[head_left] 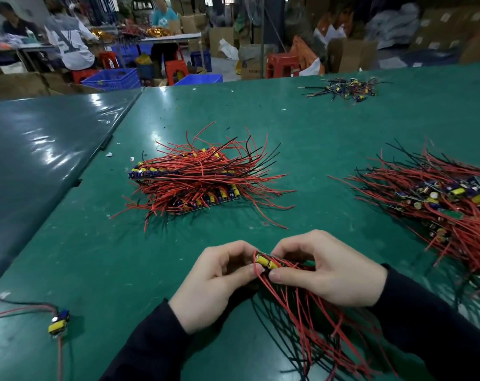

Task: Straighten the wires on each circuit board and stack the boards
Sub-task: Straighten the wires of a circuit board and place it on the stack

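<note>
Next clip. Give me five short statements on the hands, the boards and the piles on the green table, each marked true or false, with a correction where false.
1. Both hands, left and right, hold one bundle of boards. True.
2. The bundle's wires point away from the person. False: they trail toward the person.
3. A stacked pile lies ahead of the hands. True.
4. The single board at near left has blue wires. False: red and black.
5. The table is red. False: green.

We lose the right-hand pile of boards (450, 204) past the frame edge; the far workers (68, 37) are blurred.
</note>
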Available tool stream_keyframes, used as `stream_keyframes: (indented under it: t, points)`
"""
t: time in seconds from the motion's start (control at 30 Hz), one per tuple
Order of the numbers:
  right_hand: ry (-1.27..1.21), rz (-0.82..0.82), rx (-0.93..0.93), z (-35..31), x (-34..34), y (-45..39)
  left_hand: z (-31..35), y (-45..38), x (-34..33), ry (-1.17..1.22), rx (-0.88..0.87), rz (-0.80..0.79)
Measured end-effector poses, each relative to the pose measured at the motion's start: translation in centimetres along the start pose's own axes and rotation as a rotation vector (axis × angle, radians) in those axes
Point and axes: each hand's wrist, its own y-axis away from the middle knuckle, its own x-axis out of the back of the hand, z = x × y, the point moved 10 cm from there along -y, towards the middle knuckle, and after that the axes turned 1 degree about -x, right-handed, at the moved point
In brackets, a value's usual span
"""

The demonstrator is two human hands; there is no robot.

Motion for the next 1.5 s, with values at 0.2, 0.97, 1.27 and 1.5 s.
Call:
stream_keyframes:
  t: [0.2,0.97,1.27,1.5]
  points:
    - [-0.258,-0.169,0.048,-0.9,-0.5,0.5,-0.2,0.4,-0.3,0.263,0.072,-0.099]
    - [-0.896,-0.255,-0.102,0.4,-0.7,0.6,2.2,0.8,3.2,0.308,-0.053,0.33]
    - [-0.918,-0.299,-0.046,-0.3,-1.1,0.4,3.4,1.0,2.8,0.215,-0.168,0.298]
    - [-0.898,-0.38,-0.019,-1.1,-1.8,0.7,3.1,0.9,1.3,0.242,-0.139,0.197]
